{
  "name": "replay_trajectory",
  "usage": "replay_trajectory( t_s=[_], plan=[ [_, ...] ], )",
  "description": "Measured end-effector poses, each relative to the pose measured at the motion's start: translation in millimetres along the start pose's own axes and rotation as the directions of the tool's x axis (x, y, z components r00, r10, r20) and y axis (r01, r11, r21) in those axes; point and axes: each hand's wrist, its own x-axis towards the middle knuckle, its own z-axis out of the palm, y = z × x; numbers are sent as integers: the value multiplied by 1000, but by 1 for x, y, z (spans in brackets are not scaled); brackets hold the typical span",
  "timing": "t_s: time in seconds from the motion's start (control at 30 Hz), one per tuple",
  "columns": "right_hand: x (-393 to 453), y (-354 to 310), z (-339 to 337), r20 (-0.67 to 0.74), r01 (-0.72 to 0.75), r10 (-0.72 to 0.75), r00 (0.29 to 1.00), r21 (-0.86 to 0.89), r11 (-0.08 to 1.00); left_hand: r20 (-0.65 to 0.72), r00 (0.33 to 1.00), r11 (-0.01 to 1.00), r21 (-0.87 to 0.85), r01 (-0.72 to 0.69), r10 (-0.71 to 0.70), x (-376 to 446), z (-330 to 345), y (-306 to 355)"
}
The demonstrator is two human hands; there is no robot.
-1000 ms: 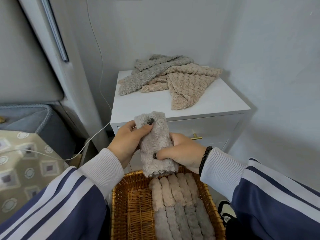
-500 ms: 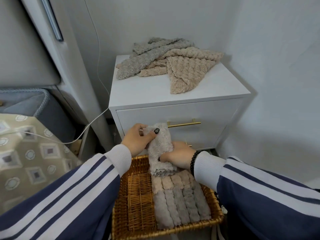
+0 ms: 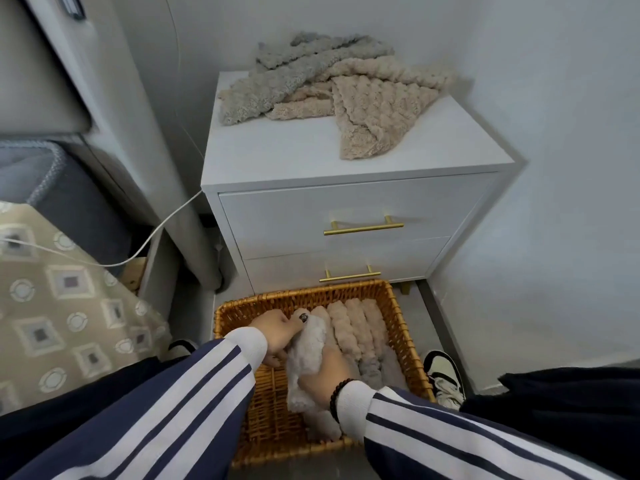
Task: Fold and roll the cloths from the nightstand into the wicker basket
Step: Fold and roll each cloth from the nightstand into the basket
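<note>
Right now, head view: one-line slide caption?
Both hands, left hand and right hand, lower a rolled pale-grey plush cloth into the rectangular wicker basket beside rolled cloths.

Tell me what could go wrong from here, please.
1. The rolled grey cloth may unroll once the left hand and right hand release it.
2. Pressing it down beside the rolled cloths could disturb that row.
3. The loose pile of cloths on the nightstand could slide off.
</note>
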Motion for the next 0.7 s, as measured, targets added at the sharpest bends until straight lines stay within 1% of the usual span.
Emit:
replay_trajectory(
  t_s=[0.03,0.07,0.17,0.23,0.27,0.33,0.43,0.57,0.7],
  plan=[
    [8,3,12,-4,-30,30,1000,-6,1000,27,999,999,-28,26,-25,6,3,-5],
    [13,7,19,-15,-37,36,999,-27,999,35,999,1000,-10,27,-27,8,9,-5],
    [26,12,36,-8,-61,61,998,-46,997,-18,1000,986,164,7,-4,19,23,-14],
    [32,13,47,-1,-78,78,997,-1,997,-33,999,978,209,8,-1,26,33,-23],
    [34,13,53,-2,-89,89,996,25,996,-53,998,979,204,24,-13,28,36,-28],
    [43,16,67,48,-112,110,993,53,992,-100,994,981,181,67,-49,39,41,-43],
    [54,23,82,138,-91,93,986,-21,996,-147,983,986,113,124,-107,52,47,-62],
    [60,29,91,228,-82,99,969,-81,993,-197,965,978,89,191,-170,66,55,-85],
    [68,37,97,298,-78,98,950,-78,994,-200,951,970,13,242,-234,76,62,-102]
  ],
)
